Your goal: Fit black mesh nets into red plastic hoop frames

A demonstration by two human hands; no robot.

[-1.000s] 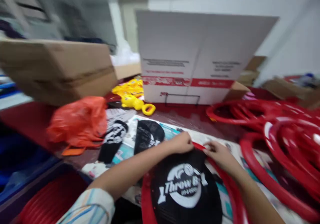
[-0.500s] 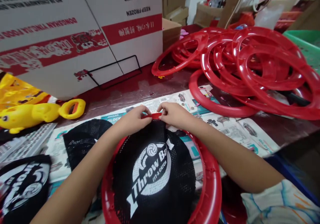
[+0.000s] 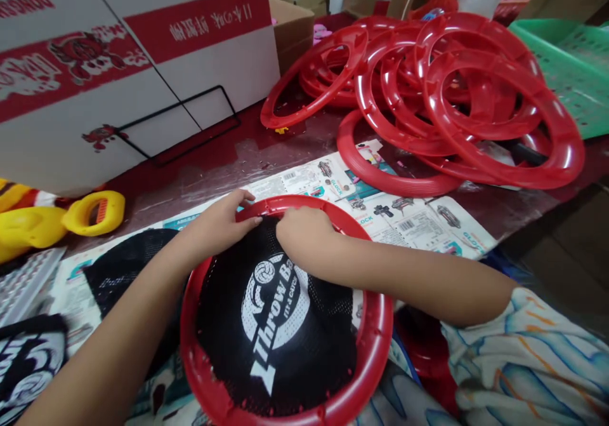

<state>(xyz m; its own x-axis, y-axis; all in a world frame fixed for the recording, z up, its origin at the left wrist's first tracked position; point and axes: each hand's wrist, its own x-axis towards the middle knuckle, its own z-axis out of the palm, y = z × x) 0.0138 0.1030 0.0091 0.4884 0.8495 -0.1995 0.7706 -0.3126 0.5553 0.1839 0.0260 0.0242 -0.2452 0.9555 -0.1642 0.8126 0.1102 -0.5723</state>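
A red plastic ring [image 3: 375, 343] lies in front of me, with a round black mesh net [image 3: 223, 337] printed "Throw Ball" across its opening. Pinching the ring's upper left rim, my left hand [image 3: 223, 223] has its thumb on the inner side, over the mesh edge. My right hand [image 3: 307, 239] is closed at the upper edge of the mesh, its knuckles up and its fingertips hidden against the rim. The mesh is attached along the lower and left rim, while at the right a gap shows between mesh and ring.
Several red rings [image 3: 409, 96] are heaped at the back right beside a green basket [image 3: 547, 39]. A white carton [image 3: 200, 70] with a black wire frame [image 3: 178, 105] stands back left. More black mesh [image 3: 118, 267], a yellow toy [image 3: 95, 213] and printed card sheets [image 3: 419, 223] lie around.
The view has shifted, and the ring now shows nearly whole. My left hand has moved from the top to the upper left rim; my right hand has turned over into a closed grip.
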